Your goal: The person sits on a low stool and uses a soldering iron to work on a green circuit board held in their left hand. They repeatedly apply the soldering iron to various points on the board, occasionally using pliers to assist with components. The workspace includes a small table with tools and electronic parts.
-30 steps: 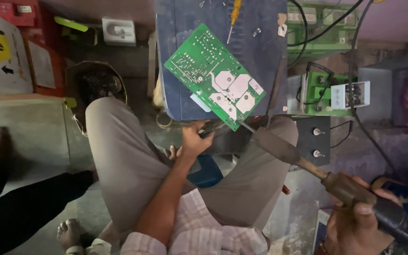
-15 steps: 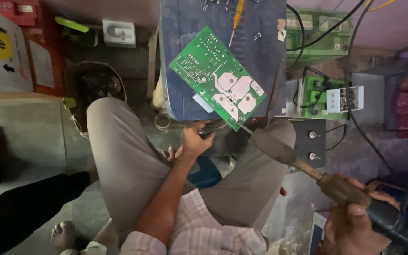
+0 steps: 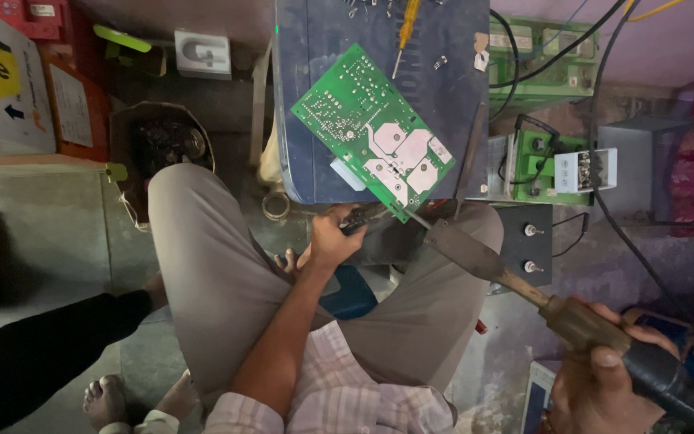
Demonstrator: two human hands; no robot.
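A green circuit board (image 3: 371,133) lies tilted on a dark blue surface (image 3: 315,96) in front of me. My left hand (image 3: 332,237) sits just below the board's near edge, closed on a small dark tool (image 3: 355,223) whose kind I cannot make out. My right hand (image 3: 596,378), at the lower right, grips the wooden handle of a large soldering iron (image 3: 475,257). The iron's thin tip reaches up to the board's near corner. My knees in grey trousers (image 3: 202,257) frame the spot.
A yellow-handled screwdriver (image 3: 406,24) lies on the blue surface above the board. To the right are a green electronics unit (image 3: 548,165), a grey panel with two toggle switches (image 3: 528,245) and black cables. Another person's black-clad leg (image 3: 42,354) lies at left.
The view has drifted slightly. Both hands keep their holds, and the iron's tip stays at the board's near corner.
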